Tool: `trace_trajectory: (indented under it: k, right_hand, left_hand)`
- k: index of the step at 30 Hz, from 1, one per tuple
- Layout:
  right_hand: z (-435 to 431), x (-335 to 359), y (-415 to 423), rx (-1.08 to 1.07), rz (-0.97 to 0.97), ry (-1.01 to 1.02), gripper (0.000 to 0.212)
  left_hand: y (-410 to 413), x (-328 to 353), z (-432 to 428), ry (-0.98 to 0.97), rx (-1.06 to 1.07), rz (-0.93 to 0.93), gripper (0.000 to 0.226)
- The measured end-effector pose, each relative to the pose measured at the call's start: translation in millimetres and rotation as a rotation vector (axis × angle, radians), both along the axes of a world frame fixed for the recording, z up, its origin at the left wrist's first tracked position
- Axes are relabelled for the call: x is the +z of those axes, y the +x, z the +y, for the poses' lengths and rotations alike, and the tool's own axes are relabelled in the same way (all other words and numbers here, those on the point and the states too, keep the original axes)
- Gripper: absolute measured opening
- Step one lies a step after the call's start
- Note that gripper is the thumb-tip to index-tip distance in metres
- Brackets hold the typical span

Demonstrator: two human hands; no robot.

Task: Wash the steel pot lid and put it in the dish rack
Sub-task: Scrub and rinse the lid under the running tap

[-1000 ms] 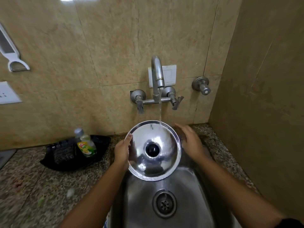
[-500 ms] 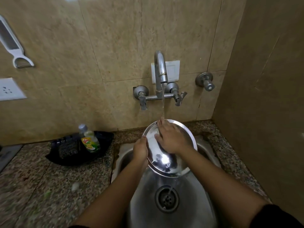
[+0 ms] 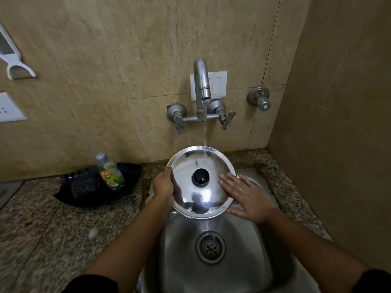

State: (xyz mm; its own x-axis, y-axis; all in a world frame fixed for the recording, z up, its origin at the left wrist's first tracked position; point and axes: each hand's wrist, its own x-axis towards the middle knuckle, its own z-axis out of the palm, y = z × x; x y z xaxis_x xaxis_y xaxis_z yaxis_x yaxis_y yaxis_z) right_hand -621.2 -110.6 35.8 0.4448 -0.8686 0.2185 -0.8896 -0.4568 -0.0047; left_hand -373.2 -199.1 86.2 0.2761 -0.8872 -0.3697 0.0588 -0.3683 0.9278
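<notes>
While water runs from the tap, scan left to right: white peeler hangs on the tiled wall at far left, a white wall socket below it at the frame edge. On the granite desk, a black tray sits against the wall with a scrub pad and a dish-soap bottle leaning in it, cap up, green-yellow label facing out.

Left hand grips the left rim of the steel pot lid, fingers curled round the edge, thumb on the top face. Lid is held above the steel sink, tilted so its top face and black knob point up and towards the camera; far rim higher, near rim lower. Round, so no long axis to call. Tap sits directly behind it; the stream lands on the far upper part of the lid, just right of centre. Drain is below the lid's near rim, unobstructed.

Right hand lies flat and open, fingers spread, wet, fingertips on the lid's right edge, palm outside the rim; not gripping.

Further right: a separate wall valve, then the side wall. Dish rack not in view.
</notes>
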Motion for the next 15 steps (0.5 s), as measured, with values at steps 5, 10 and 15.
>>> trace_trajectory:
  k: [5, 10, 15]
  right_hand:
    - [-19, 19, 2, 0.091, -0.077, -0.21, 0.063]
    - [-23, 71, 32, 0.043, -0.488, -0.279, 0.017]
    - [-62, 86, 46, -0.288, -0.991, 0.158, 0.037]
  left_hand:
    - [13, -21, -8, 0.259, -0.095, 0.08, 0.044]
    - [17, -2, 19, 0.348, -0.351, 0.289, 0.034]
    - [15, -1, 19, 0.235, -0.397, 0.613, 0.064]
